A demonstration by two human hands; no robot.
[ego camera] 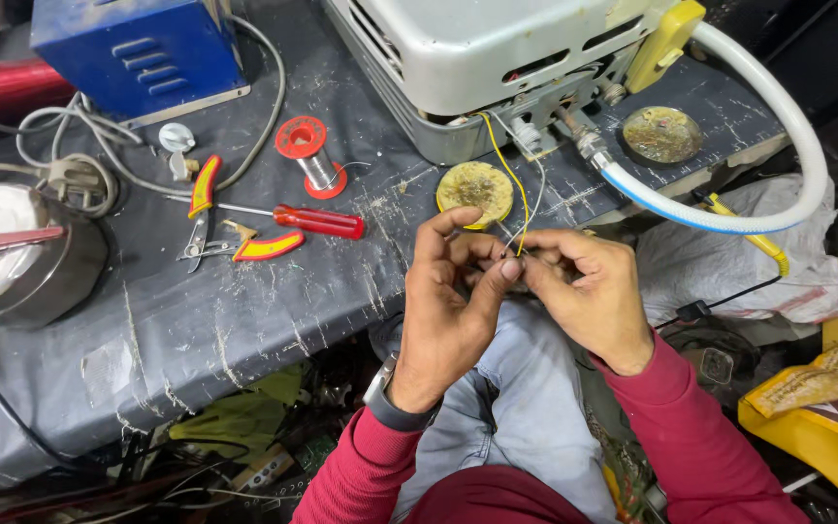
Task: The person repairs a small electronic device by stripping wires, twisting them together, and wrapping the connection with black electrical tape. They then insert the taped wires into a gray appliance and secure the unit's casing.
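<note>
My left hand (450, 306) and my right hand (584, 291) meet fingertip to fingertip just off the front edge of the grey worktable (206, 320). Both pinch the ends of two thin wires, a yellow wire (508, 175) and a grey wire (539, 184), that hang down from the underside of a grey metal appliance (477, 58) on the table. The wire tips are hidden between my fingers. A round yellow tin (475, 188) lies on the table just behind my hands. My sleeves are red and a watch sits on my left wrist.
A red screwdriver (317, 220), yellow-handled pliers (208, 218) and a red solder spool (308, 153) lie left of my hands. A blue metal box (133, 49), a steel pot (21, 252), a white-blue hose (729, 218), a second round tin (662, 134) and yellow bags (826, 408) surround the spot.
</note>
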